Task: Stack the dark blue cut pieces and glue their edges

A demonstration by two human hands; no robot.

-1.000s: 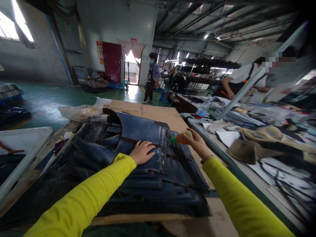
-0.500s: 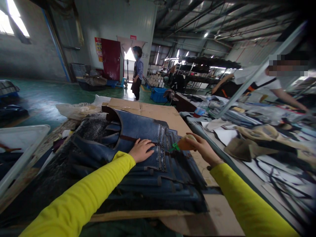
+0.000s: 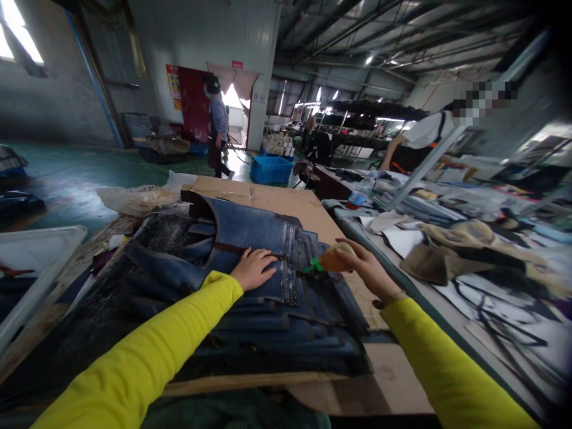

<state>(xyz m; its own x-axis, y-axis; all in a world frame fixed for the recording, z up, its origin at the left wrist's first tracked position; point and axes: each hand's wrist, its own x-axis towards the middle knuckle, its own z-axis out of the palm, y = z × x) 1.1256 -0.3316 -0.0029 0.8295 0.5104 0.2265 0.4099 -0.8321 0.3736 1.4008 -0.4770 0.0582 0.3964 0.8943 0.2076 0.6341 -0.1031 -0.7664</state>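
Note:
My left hand [image 3: 254, 269] lies on a dark blue leather-like panel [image 3: 250, 223], fingers spread and pressing it down. The panel curls up at its far left end. Shiny wet-looking streaks run along its right edge. Below it, several similar blue pieces [image 3: 250, 328] are layered in staggered steps. My right hand [image 3: 373, 271] is wrapped round an amber squeeze bottle [image 3: 333, 259], tilted with its green nozzle [image 3: 314, 265] pointing left. The nozzle is just right of the streaked edge, over the stepped edges; whether it touches them I cannot tell.
Cardboard [image 3: 286, 199] covers the table under the stack. At left stands a white tub [image 3: 58, 235]. A side table holds fabric scraps [image 3: 451, 256] and a plastic bottle [image 3: 358, 195], with a slanted metal post [image 3: 420, 173] beside it. Two people [image 3: 218, 122] [image 3: 417, 140] are beyond.
The person at the back has walked left, uncovering more of the blue crate. The person at right has shifted, one arm no longer showing. My hands have barely moved.

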